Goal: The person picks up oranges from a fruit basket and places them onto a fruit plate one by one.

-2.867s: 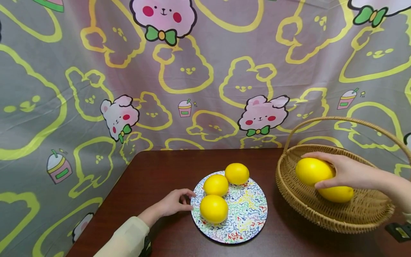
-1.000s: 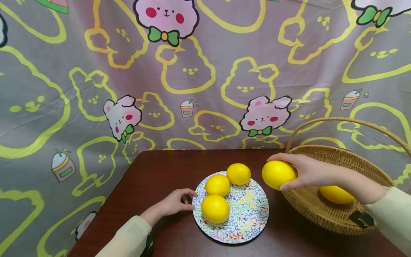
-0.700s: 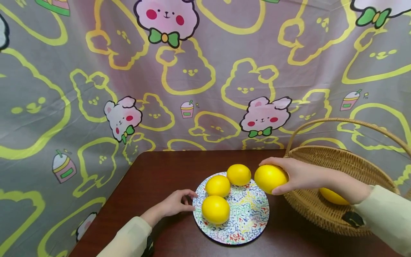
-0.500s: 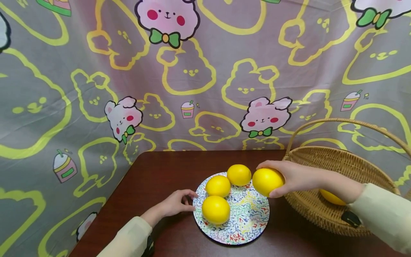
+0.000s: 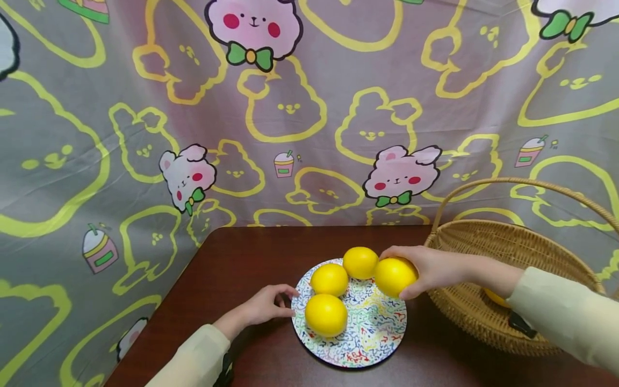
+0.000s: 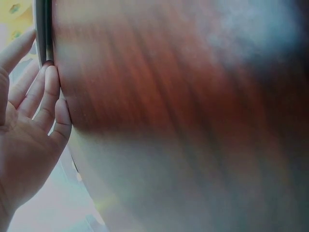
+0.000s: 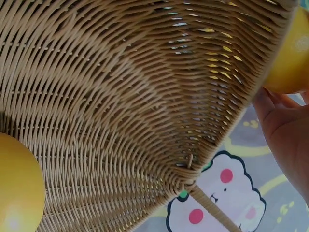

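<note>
My right hand [image 5: 429,270] grips a yellow lemon [image 5: 395,277] over the right back part of a round plate [image 5: 367,336] patterned with coloured squiggles. Three more lemons lie on the plate: one at the back [image 5: 360,263], one at the left [image 5: 329,279] and one in front [image 5: 326,315]. Whether the held lemon touches the back one or the plate, I cannot tell. My left hand [image 5: 261,305] rests at the plate's left rim, fingers loosely bent and touching the edge. In the right wrist view, the held lemon [image 7: 292,58] is partly hidden by the basket's rim.
A wicker basket [image 5: 503,242] with a tall hoop handle [image 5: 537,184] stands at the right. One lemon [image 7: 17,183] lies inside it, mostly hidden by my right arm in the head view. Behind the dark wooden table [image 5: 242,258] hangs a cartoon-printed cloth [image 5: 319,75].
My right hand has lifted the lemon out of the basket and carried it left, then slightly down, over the plate. My left hand has stayed at the plate's rim.
</note>
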Motion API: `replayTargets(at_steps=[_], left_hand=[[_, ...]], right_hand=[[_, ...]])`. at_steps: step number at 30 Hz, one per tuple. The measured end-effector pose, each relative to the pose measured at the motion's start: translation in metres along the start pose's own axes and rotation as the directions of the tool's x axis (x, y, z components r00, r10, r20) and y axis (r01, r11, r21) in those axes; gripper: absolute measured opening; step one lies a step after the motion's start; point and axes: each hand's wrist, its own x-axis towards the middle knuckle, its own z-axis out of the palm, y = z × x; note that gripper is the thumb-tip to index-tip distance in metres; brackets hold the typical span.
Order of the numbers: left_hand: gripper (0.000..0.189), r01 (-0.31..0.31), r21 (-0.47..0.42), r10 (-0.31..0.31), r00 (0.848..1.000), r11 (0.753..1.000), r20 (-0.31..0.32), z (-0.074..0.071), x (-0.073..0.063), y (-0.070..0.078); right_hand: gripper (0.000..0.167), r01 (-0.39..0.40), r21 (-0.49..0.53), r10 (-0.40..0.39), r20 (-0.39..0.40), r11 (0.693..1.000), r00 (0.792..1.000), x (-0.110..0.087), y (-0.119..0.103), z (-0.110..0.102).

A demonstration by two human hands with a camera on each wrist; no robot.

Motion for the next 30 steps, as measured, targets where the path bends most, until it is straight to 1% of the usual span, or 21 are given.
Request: replayTargets(at_steps=[6, 12, 19, 25, 28, 30], left_hand=[[0.037, 0.001, 0.002, -0.001, 1.000, 1.000, 0.004, 0.000, 0.002, 0.000], [0.037, 0.010, 0.003, -0.010, 1.000, 1.000, 0.004, 0.000, 0.001, 0.001], [0.038, 0.023, 0.002, -0.023, 1.000, 1.000, 0.002, -0.001, 0.001, 0.001], [0.037, 0.024, -0.002, -0.024, 1.000, 1.000, 0.005, -0.001, 0.001, 0.000], [0.037, 0.023, -0.006, -0.023, 1.000, 1.000, 0.008, -0.001, 0.001, 0.000], [0.037, 0.020, -0.001, -0.020, 1.000, 1.000, 0.006, -0.001, 0.001, 0.000]], right_hand=[[0.072, 0.014, -0.026, -0.013, 0.045, 1.000, 0.999, 0.006, 0.002, 0.006], [0.069, 0.024, -0.063, -0.021, 0.054, 0.998, 0.998, 0.012, 0.003, 0.011], [0.068, -0.011, -0.096, 0.017, 0.067, 0.995, 0.998, 0.019, 0.006, 0.014], [0.072, -0.024, -0.124, 0.033, 0.070, 0.992, 0.997, 0.025, 0.007, 0.017], [0.073, -0.055, -0.115, 0.065, 0.084, 0.992, 0.994, 0.030, 0.007, 0.018], [0.073, -0.063, -0.128, 0.075, 0.089, 0.990, 0.993, 0.034, 0.007, 0.019]])
